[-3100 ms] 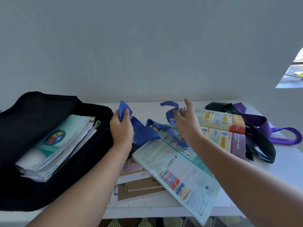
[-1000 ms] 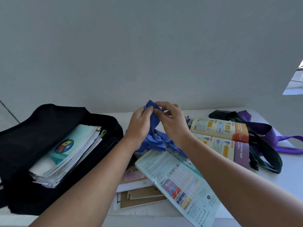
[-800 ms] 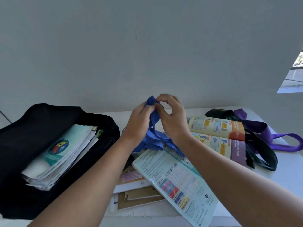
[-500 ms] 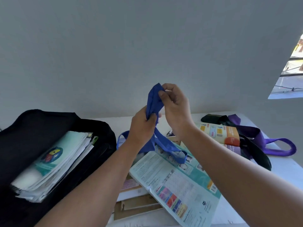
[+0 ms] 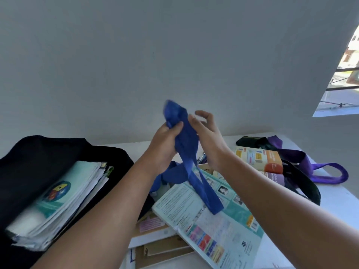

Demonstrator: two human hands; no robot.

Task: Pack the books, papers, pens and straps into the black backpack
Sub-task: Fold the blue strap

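- The blue strap (image 5: 186,144) hung at the centre of the frame, lifted clear of the surface (image 5: 334,200); its long axis ran from the bunched top near the middle of the frame down and to the right, with the free tail lying across the open teal booklet (image 5: 209,216).
- The left hand (image 5: 165,142) was clenched round the strap's upper part, thumb pressed over the fabric; this hand carried it.
- The right hand (image 5: 208,136) lay against the strap's other side, its fingers loosely curled and apart from the fabric at the tips; whether the palm or thumb pinched it I could not tell.
- The black backpack (image 5: 58,152) lay open at the lower left of the frame, a stack of books and papers (image 5: 58,199) already in its mouth.
- From the hands the backpack's opening lay down and to the left, so the left hand was the nearer one and, in my judgement, the better placed to carry the strap across.
- The trailing tail would likely drag over the booklet unless gathered first.
- A purple strap (image 5: 320,169) and a dark strap (image 5: 303,181) lay at the right of the frame, not yet packed.
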